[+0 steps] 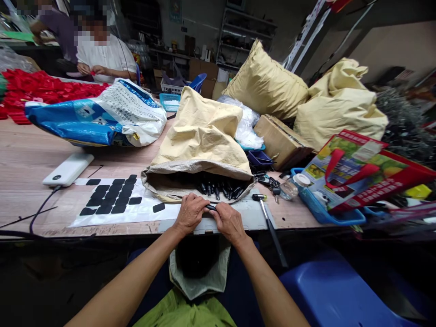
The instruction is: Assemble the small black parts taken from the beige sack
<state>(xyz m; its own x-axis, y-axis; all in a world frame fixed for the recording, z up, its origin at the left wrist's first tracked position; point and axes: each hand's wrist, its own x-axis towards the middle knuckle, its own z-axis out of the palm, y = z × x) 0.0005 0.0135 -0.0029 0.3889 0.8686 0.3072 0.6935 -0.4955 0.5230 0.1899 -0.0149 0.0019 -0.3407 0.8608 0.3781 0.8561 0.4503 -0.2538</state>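
Observation:
Both of my hands meet at the table's front edge around a small black cylindrical piece (210, 207). My left hand (191, 212) grips its left end, fingers closed. On the other end, my right hand (230, 220) is closed too; the fingers partly hide the piece. Just beyond lies a cream cloth sack (204, 131), its mouth facing me, with several similar black pieces (218, 188) inside. Below my hands, an open bag (218, 272) with a pale rim sits at my lap, its inside dark.
A hammer (269, 225) overhangs the edge at right, near a blue basket (316, 218). Black rounded patches (111, 195) lie on a white sheet at left, by a white power bank (68, 170). Full sacks (269, 86) stand behind. A person in white (105, 56) sits across.

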